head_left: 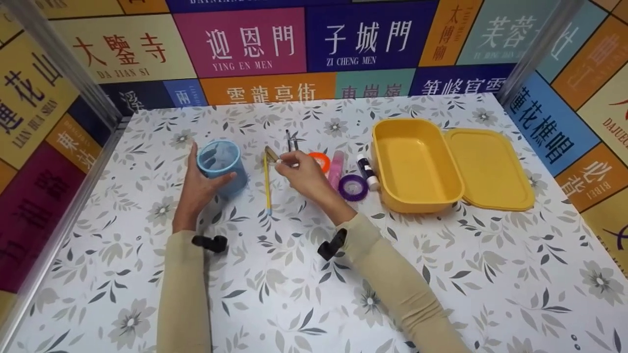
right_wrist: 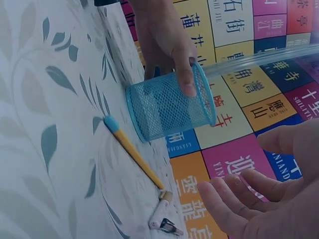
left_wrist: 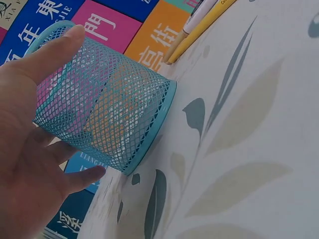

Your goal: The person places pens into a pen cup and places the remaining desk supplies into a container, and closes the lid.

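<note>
A light blue mesh pen cup (head_left: 226, 171) stands upright on the table. My left hand (head_left: 196, 189) grips it, thumb over the near side by the rim and fingers behind; the left wrist view shows the thumb on the mesh cup (left_wrist: 104, 99). My right hand (head_left: 309, 176) hovers over the pens, and in the right wrist view that hand (right_wrist: 269, 199) has thumb and fingers apart, holding nothing. Below it lie a yellow pencil (right_wrist: 134, 154) with a blue end and a white pen (right_wrist: 159, 214) with a brown tip. Dark slim pens (head_left: 289, 142) lie just beyond, partly hidden.
Right of the right hand lie an orange tape roll (head_left: 320, 161), a pink tube-like item (head_left: 336, 166), a purple tape roll (head_left: 353, 198) and a glue stick (head_left: 367, 171). Farther right are a yellow box (head_left: 422, 207) and its lid (head_left: 493, 169). Printed panels (head_left: 240, 41) wall the table.
</note>
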Action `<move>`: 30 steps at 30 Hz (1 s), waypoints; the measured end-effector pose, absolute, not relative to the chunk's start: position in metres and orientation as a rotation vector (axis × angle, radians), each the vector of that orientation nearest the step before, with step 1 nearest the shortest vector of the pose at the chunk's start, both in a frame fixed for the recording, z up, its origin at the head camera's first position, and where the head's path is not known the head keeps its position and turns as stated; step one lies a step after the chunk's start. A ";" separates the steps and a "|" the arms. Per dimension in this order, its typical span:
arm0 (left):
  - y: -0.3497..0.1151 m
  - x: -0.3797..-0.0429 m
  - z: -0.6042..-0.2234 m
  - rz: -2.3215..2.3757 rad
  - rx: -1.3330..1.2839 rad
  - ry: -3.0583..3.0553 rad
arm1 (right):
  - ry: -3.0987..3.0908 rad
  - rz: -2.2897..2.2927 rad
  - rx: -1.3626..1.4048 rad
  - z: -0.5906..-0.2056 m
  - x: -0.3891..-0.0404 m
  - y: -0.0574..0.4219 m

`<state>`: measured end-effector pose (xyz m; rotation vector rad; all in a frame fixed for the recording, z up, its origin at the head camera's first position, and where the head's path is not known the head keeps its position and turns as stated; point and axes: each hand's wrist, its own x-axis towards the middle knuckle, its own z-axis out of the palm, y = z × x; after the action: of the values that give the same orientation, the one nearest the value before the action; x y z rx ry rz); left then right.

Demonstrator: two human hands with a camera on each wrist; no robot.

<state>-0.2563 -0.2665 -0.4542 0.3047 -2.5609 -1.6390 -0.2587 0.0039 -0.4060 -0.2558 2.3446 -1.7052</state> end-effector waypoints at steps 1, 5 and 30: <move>-0.267 -0.257 -0.455 -1.643 0.308 -2.571 | 2.346 -1.696 -0.254 -0.408 -0.258 0.002; -0.267 -0.260 -0.458 -1.660 0.272 -2.574 | 2.380 -1.651 -0.265 -0.415 -0.256 -0.005; -0.273 -0.256 -0.462 -1.713 0.257 -2.521 | 2.256 -1.411 -0.074 -0.449 -0.257 -0.026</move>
<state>-0.2564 -0.2730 -0.4618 0.2570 -2.5212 -1.7125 -0.2569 -0.0255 -0.4485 -0.0739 2.2555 -1.4110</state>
